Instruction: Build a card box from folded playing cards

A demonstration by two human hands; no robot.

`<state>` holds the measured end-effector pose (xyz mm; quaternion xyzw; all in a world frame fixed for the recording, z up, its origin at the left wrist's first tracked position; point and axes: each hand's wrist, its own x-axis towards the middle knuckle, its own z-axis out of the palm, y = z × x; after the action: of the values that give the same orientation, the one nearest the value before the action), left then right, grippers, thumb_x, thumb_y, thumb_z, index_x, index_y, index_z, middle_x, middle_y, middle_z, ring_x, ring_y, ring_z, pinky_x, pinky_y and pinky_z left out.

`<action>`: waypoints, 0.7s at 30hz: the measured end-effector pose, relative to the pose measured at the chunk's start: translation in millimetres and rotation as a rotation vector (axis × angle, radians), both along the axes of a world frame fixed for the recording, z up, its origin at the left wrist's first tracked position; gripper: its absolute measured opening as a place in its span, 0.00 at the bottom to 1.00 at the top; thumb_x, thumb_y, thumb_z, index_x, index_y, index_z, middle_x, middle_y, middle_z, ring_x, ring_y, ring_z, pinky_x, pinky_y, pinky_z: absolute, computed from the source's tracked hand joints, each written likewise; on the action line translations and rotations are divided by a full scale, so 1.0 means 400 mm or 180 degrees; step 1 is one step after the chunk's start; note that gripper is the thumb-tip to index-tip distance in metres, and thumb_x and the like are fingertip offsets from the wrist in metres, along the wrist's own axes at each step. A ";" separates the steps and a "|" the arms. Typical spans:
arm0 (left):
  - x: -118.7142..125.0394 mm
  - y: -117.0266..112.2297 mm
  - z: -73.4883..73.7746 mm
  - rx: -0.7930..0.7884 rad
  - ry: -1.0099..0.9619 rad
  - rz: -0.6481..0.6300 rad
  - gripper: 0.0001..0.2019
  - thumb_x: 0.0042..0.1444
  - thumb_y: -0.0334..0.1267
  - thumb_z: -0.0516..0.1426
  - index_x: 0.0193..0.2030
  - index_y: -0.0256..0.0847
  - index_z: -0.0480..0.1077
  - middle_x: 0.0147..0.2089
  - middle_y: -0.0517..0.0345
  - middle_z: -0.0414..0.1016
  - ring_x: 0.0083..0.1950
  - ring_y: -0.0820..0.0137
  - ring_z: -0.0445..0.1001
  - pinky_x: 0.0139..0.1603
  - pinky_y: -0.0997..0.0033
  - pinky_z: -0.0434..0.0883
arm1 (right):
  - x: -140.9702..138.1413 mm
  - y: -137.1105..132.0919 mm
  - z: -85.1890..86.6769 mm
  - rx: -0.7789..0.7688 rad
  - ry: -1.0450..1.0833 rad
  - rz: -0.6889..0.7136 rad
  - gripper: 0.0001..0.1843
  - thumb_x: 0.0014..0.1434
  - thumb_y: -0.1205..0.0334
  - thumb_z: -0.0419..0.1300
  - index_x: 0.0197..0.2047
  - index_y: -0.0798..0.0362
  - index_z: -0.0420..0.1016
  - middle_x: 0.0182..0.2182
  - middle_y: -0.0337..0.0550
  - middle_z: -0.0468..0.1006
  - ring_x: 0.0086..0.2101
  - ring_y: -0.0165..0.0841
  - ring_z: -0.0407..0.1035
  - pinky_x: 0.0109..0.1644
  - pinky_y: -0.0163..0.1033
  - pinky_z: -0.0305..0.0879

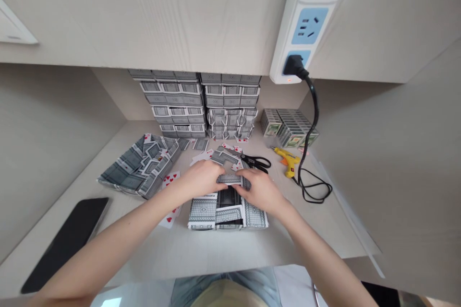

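Observation:
Between them, my left hand (206, 176) and my right hand (260, 189) pinch the two ends of a grey-backed playing card (229, 179), which looks folded along an edge. They hold it over the far side of a flat box made of playing cards (202, 213), whose middle shows a dark opening. Just beyond my hands lie loose playing cards (224, 155). Black-handled scissors (257, 161) rest beside my right hand. Red heart cards (169, 218) lie partly hidden under my left forearm.
An open tray built of cards (124, 180) holds loose cards at left, with a black phone-like slab (68, 242) nearer me. Stacked card boxes (176, 100) stand at the back. A yellow glue gun (289, 160), its cord (317, 127) and card packs (293, 127) are at right.

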<state>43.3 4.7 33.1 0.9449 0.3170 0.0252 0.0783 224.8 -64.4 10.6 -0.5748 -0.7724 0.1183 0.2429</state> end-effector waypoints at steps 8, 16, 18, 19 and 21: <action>0.017 -0.007 0.043 -0.0091 0.0367 -0.0022 0.13 0.49 0.47 0.56 0.26 0.38 0.72 0.24 0.53 0.72 0.28 0.65 0.72 0.27 0.72 0.63 | 0.002 0.000 0.002 -0.0208 0.0022 0.0124 0.09 0.53 0.62 0.57 0.39 0.54 0.69 0.35 0.46 0.75 0.38 0.36 0.70 0.41 0.38 0.61; 0.016 -0.018 0.041 -0.0045 0.0279 -0.0121 0.10 0.49 0.44 0.57 0.29 0.39 0.72 0.27 0.53 0.75 0.32 0.63 0.74 0.30 0.71 0.65 | 0.004 0.002 0.002 -0.0152 0.0024 0.0300 0.08 0.53 0.62 0.57 0.37 0.54 0.65 0.33 0.44 0.74 0.35 0.36 0.68 0.38 0.37 0.60; 0.011 -0.020 0.032 -0.0077 0.0125 -0.0117 0.09 0.50 0.44 0.57 0.32 0.41 0.73 0.30 0.53 0.76 0.33 0.64 0.74 0.31 0.71 0.66 | 0.002 0.001 0.002 -0.0153 -0.0015 0.0266 0.09 0.53 0.60 0.57 0.38 0.54 0.65 0.33 0.44 0.74 0.35 0.36 0.68 0.38 0.37 0.60; 0.008 -0.020 0.027 -0.0103 0.0046 -0.0125 0.09 0.50 0.44 0.56 0.34 0.42 0.73 0.32 0.54 0.76 0.34 0.64 0.74 0.32 0.71 0.66 | 0.001 0.000 0.002 -0.0159 -0.0034 0.0248 0.10 0.53 0.60 0.57 0.38 0.54 0.65 0.33 0.45 0.74 0.35 0.36 0.68 0.38 0.37 0.60; 0.003 -0.020 0.017 -0.0182 -0.0080 -0.0130 0.10 0.50 0.44 0.56 0.37 0.43 0.73 0.34 0.55 0.77 0.36 0.65 0.74 0.35 0.71 0.66 | 0.000 -0.002 0.001 -0.0150 -0.0098 0.0184 0.11 0.52 0.59 0.57 0.38 0.54 0.65 0.34 0.45 0.74 0.36 0.37 0.68 0.39 0.38 0.60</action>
<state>44.6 -3.1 40.1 0.9481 0.2972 0.0263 0.1098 224.6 -65.1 11.2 -0.5596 -0.7892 0.1346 0.2139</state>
